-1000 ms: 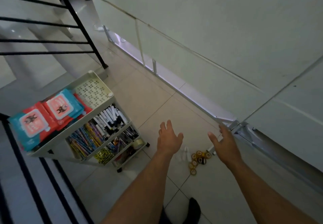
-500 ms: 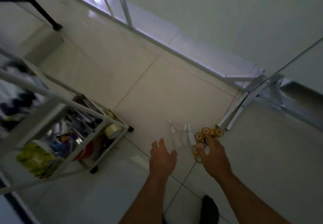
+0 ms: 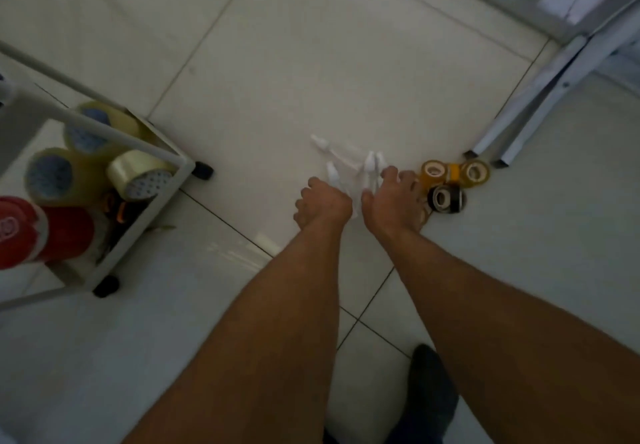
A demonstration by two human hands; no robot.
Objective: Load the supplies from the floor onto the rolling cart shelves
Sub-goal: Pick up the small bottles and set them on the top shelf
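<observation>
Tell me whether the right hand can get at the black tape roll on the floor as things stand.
Probably yes. The black tape roll lies on open floor close beside the right hand, with nothing on top. The yellow tape rolls sit beyond it, not in the way.

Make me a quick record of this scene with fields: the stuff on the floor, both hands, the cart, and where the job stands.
floor supplies: small white plastic bottles; two amber tape rolls; one black tape roll
left hand: fingers curled, next to the bottles; grip unclear
right hand: over the bottles, beside the tape rolls; grip unclear
white rolling cart: at left; bottom shelf holds clear packing tape rolls and a red roll
progress: floor items not yet loaded
</observation>
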